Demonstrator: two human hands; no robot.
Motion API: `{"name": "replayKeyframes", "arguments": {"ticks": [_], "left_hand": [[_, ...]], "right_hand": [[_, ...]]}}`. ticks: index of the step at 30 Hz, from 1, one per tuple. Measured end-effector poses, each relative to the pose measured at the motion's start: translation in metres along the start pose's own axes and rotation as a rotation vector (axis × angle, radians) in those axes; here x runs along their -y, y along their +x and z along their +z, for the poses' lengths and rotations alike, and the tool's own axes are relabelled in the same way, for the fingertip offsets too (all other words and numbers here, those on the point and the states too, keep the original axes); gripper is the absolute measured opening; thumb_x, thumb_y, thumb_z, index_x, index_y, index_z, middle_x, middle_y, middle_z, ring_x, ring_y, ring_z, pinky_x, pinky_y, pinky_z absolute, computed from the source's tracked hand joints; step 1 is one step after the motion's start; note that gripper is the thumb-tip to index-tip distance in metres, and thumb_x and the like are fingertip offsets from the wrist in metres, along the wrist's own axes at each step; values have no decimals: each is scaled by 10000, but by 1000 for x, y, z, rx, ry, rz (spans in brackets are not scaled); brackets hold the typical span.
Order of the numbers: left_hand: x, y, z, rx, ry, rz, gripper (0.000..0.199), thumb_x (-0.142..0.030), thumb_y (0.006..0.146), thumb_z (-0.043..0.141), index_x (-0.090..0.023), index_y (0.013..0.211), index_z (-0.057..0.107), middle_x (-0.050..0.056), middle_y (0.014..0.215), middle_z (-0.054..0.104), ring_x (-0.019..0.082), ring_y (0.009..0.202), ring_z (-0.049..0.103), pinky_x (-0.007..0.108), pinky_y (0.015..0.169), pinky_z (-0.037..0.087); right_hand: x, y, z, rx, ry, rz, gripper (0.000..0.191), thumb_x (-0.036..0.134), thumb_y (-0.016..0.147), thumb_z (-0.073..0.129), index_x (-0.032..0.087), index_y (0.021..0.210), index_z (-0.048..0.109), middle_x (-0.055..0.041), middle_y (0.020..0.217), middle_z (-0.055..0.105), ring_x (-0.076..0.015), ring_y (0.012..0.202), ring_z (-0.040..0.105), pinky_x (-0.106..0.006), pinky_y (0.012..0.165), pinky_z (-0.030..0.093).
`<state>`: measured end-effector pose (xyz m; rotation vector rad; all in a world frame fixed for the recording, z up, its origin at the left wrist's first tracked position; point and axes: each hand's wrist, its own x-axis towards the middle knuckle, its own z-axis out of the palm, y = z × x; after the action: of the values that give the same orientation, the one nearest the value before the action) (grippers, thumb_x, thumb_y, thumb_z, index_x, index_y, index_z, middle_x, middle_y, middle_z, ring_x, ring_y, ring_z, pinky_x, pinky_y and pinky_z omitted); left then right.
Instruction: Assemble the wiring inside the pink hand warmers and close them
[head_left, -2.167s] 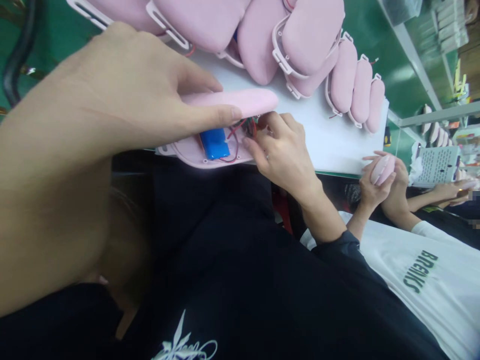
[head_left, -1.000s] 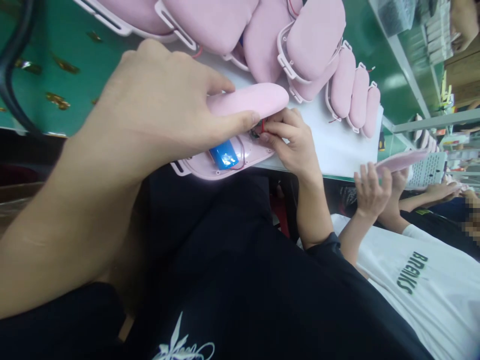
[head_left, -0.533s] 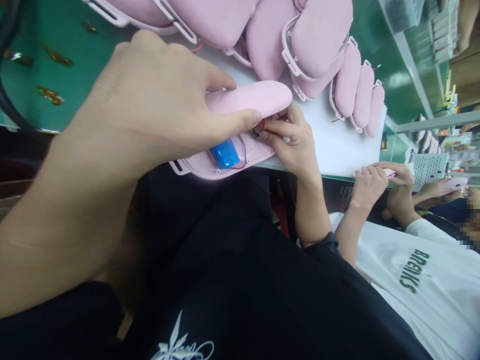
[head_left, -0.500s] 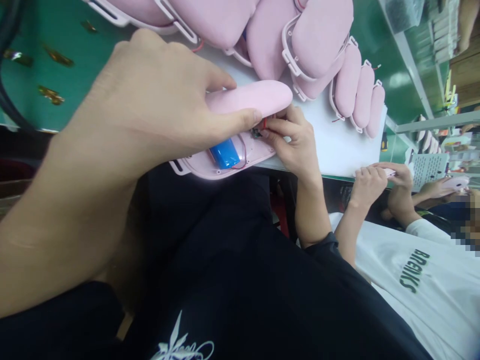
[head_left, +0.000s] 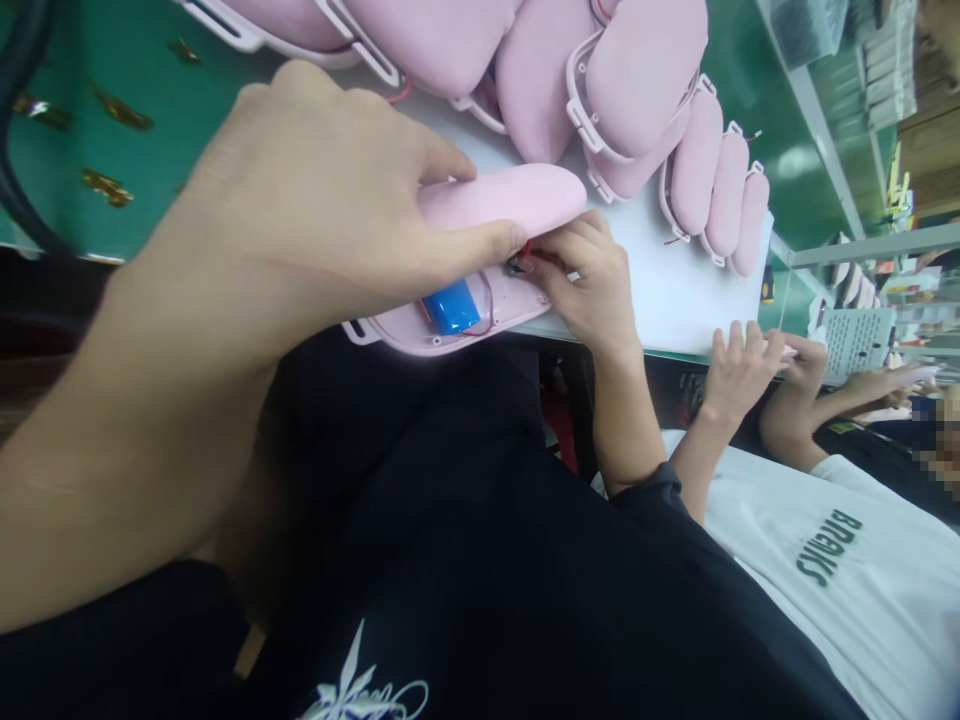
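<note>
- Currently, I am clamping the pink cover (head_left: 517, 198) in my left hand (head_left: 322, 200).
- Beside it, my right hand (head_left: 592, 280) is apparently pinching red wire (head_left: 526, 246).
- Below, the pink shell (head_left: 516, 296) is lying unclosed, blue battery (head_left: 454, 308) already inside.

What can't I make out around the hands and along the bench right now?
Head view: whether the right hand grips anything; the raised pink cover and the hand itself hide it.
Head view: the blue block's far end, behind the left hand.
Head view: the top-left pink shell, cut off by the top edge.
Head view: the print on the white sheet, too small to read.
</note>
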<state>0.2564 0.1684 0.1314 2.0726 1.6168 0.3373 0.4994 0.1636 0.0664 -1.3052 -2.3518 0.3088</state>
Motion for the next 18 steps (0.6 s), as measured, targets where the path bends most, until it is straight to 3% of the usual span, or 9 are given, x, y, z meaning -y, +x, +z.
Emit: {"name": "replayKeyframes", "arguments": {"ticks": [4,7,10,15,18], "left_hand": [[-1,-1,0,47,20,-49,530,-683,921,548,-222,659,538,53,611,434,342,815,646,423,803,446],[-2,-1,1,43,22,-42,511,-703,886,514,-232,699,580,63,637,439,369,844,650,444,816,449],[-3,-2,8,36,50,-56,575,-761,859,472,-235,819,703,91,688,527,377,831,655,444,791,441],[7,-20,32,-142,132,38,606,-682,889,531,-260,1259,759,141,922,761,403,829,690,452,715,467],[25,-38,47,-289,124,147,645,-649,934,520,-292,1458,642,158,1203,770,443,946,719,518,727,530]], "right_hand": [[-6,-3,3,-74,-37,-109,245,355,1077,599,288,1028,830,-27,1008,779,-235,974,633,-437,925,571],[-4,-13,3,-27,-123,-125,304,340,1109,518,303,1121,819,-53,1078,767,-248,1057,624,-459,976,553],[9,-24,-1,74,-220,-87,283,370,1090,567,263,1234,785,-89,1177,753,-287,1248,603,-488,1094,526],[39,-20,-4,178,-338,30,298,458,1076,575,256,1118,789,-103,1259,761,-312,1329,594,-542,1149,511],[56,-31,-10,107,-347,-2,231,424,1059,604,278,1076,782,-87,1330,761,-312,1385,590,-568,1210,498]]}}
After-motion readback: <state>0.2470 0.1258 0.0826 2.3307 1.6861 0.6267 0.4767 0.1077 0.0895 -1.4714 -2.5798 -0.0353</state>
